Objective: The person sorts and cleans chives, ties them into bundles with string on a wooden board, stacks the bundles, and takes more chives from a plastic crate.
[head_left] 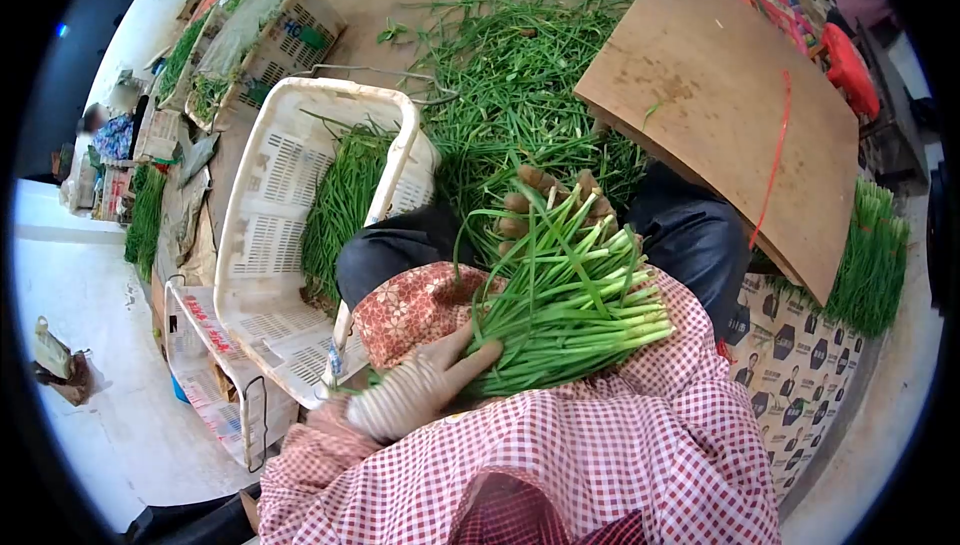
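Note:
A thick bunch of garlic chives (pixel 570 320) lies across my lap, its pale stem ends to the right and its green leaves to the left. My left hand (pixel 440 370), in a light glove with a wrapped cuff, grips the leafy end from the near left, some fingers hidden beneath the leaves. At the far side, my right hand (pixel 550 207) in a soiled brown glove has its fingers curled about the upper stems; its palm is covered by the bunch. A red patterned cloth (pixel 420 310) covers my knee below the leaves.
A white plastic basket (pixel 270 200) holding more chives stands tilted at my left. Loose chives (pixel 520 75) are heaped on the floor ahead. At right, a brown board (pixel 720 105) rests near a printed box (pixel 795 365). Other crates (pixel 290 30) stand at the far left.

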The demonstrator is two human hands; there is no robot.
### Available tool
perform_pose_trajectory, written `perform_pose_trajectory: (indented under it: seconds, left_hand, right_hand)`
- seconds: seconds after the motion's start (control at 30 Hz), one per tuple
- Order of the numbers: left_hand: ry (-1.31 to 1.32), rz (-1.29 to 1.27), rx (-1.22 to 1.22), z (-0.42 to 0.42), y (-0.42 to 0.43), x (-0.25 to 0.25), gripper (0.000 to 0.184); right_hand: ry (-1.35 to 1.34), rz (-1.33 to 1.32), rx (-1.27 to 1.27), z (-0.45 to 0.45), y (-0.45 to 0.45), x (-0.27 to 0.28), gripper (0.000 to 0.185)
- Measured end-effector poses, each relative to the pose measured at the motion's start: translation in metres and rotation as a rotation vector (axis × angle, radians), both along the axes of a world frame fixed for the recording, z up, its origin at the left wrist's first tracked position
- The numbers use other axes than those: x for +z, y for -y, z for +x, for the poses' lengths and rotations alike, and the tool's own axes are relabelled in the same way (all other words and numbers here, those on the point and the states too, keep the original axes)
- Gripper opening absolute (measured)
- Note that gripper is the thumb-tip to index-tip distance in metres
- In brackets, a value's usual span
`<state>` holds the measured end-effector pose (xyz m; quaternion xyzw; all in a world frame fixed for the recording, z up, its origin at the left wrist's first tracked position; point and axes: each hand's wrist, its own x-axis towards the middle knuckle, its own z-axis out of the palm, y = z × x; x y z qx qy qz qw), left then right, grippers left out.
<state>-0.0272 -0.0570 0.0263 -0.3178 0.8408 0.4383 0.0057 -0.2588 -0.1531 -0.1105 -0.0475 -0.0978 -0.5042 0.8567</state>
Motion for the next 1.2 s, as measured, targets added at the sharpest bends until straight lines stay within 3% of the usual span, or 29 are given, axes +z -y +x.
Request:
perform_pose_trajectory:
  seconds: [0.07,0.2,0.27,0.3,0.33,0.37,0.4,0.47,0.53,0.67,0.7,0.83,0.87,0.93,0.97,1.0,1.03,1.13,1.2]
  left_hand:
    - [-0.094,0.175,-0.07,0.012,0.028,0.019,0.07]
    - [-0.314,0.036,0.225,0.018,0.057,-0.003,0.077]
    - [-0.606,0.814,0.589,-0.004,0.058,-0.033,0.085]
    - [-0.419,1.007,0.367,-0.011,0.059,-0.043,0.092]
    - [-0.378,1.143,0.284,-0.015,0.054,-0.051,0.095]
    - [-0.324,1.269,0.198,-0.02,0.049,-0.06,0.099]
    - [-0.421,1.358,0.27,-0.021,0.035,-0.064,0.1]
    - [-0.474,1.326,0.356,-0.024,0.029,-0.053,0.1]
    - [-0.525,1.288,0.465,-0.021,0.017,-0.049,0.099]
    - [-0.54,1.156,0.642,-0.017,-0.001,-0.047,0.095]
    - [-0.542,1.15,0.707,-0.015,-0.005,-0.045,0.093]
    - [-0.557,1.091,0.856,-0.012,-0.009,-0.037,0.088]
    - [-0.56,1.072,0.871,-0.012,-0.008,-0.037,0.089]
    - [-0.574,1.06,0.891,-0.013,-0.007,-0.038,0.089]
    - [-0.582,1.048,0.914,-0.016,-0.007,-0.04,0.089]
    - [-0.584,1.058,0.908,-0.018,-0.006,-0.042,0.089]
    - [-0.611,1.068,0.909,-0.02,-0.004,-0.043,0.089]
    - [-0.646,1.046,0.914,-0.019,-0.009,-0.053,0.089]
    - [-0.604,0.997,1.014,-0.018,-0.011,-0.053,0.085]
  right_hand:
    - [0.031,-0.024,0.035,-0.003,0.003,0.0,0.06]
    - [0.114,-0.103,0.096,-0.006,0.005,-0.004,0.061]
    - [0.159,-0.164,0.133,-0.009,0.008,-0.003,0.061]
    - [0.192,-0.181,0.156,-0.012,0.009,0.002,0.061]
    - [-0.026,-0.238,0.051,-0.02,0.009,0.027,0.061]
    - [0.024,-0.076,0.029,-0.024,0.009,0.024,0.06]
    - [0.078,0.089,0.01,-0.026,0.009,0.022,0.058]
    - [-0.46,0.28,-0.162,-0.043,0.023,0.051,0.036]
    - [-0.737,0.338,-0.071,-0.05,0.053,0.062,0.028]
    - [-1.227,0.333,-0.093,-0.047,0.095,0.113,0.03]
    - [-1.356,0.434,-0.335,-0.053,0.103,0.132,0.029]
    - [-1.546,0.135,-0.638,-0.151,0.145,0.138,0.027]
    - [-1.716,-0.071,-0.621,-0.151,0.126,0.133,0.032]
    - [-2.07,-0.751,-0.562,-0.126,0.065,0.126,0.043]
    - [-2.111,-0.896,-0.395,-0.112,0.042,0.127,0.049]
    - [-2.139,-0.95,-0.201,-0.098,0.023,0.133,0.055]
    - [-2.216,-0.792,0.188,-0.085,0.01,0.151,0.072]
    - [-2.319,-1.133,-0.388,-0.073,-0.014,0.123,0.077]
    - [-2.321,-1.018,-0.34,-0.063,-0.022,0.123,0.076]
